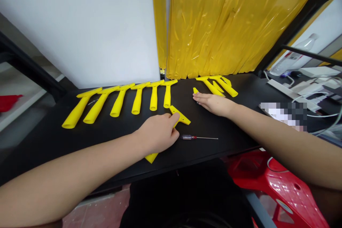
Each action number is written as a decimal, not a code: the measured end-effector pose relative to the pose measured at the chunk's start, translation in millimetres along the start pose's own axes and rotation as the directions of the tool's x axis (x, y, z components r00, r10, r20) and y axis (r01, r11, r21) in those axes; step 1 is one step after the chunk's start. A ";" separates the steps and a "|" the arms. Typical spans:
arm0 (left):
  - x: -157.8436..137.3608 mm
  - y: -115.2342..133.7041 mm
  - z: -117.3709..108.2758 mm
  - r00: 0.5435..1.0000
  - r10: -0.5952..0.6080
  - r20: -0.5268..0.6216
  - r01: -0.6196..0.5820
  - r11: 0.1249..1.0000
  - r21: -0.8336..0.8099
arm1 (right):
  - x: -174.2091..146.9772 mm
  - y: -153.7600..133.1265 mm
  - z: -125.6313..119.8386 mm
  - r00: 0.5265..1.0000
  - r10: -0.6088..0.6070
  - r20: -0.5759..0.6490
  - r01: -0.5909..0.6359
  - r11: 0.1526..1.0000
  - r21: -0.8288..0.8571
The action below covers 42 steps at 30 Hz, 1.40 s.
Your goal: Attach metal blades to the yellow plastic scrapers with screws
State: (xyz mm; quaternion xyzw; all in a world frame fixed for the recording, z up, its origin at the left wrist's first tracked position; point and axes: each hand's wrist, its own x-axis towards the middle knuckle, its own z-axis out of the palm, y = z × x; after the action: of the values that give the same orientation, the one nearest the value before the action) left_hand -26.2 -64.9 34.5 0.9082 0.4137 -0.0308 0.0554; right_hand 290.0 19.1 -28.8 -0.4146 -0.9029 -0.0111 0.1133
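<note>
Nearest, below the worktop [203,124] and to the right, is a red plastic stool [288,185]. At the worktop's front, the left hand [160,131] has its grip closed around a yellow T-shaped piece [184,118], whose handle end sticks out toward the person and whose head, dotted with small holes, shows past the fingers. Just beside that hand lies a screwdriver [191,137], shaft pointing right, held by neither hand. A little farther, the right hand [212,103] reaches in with fingers straight and side by side at a small yellow part [195,90] (whether it pinches that part, I cannot tell). Beyond, six more T-shaped pieces [137,100] stand in a row on the left, hollow ends toward the person; at least two others [230,89] lie on the right, with smaller yellow bits among them. I judge the work partway: six set in line, one in hand, the right-hand group apart, though which are finished does not show. Behind hangs a yellow curtain [227,25]
</note>
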 end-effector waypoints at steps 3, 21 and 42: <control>-0.1 1.0 -1.0 1.000 -0.005 0.013 0.005 1.000 0.005 | 12.0 9.8 3.8 0.998 0.062 0.000 -0.062 0.996 -0.069; 0.0 3.3 -0.4 1.000 0.003 0.015 -0.003 0.999 0.041 | 5.8 -7.1 -8.7 0.991 -0.130 -0.046 0.130 0.991 0.017; 0.4 3.4 0.6 1.000 0.019 0.001 -0.019 0.998 0.066 | 17.8 15.7 -0.6 0.996 0.051 -0.071 -0.064 0.981 -0.186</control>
State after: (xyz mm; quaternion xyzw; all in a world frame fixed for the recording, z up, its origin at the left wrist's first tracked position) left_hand -23.4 -66.9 34.2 0.9134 0.4038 -0.0442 0.0257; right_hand 290.6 42.6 -25.5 -0.4487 -0.8812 -0.1067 0.1036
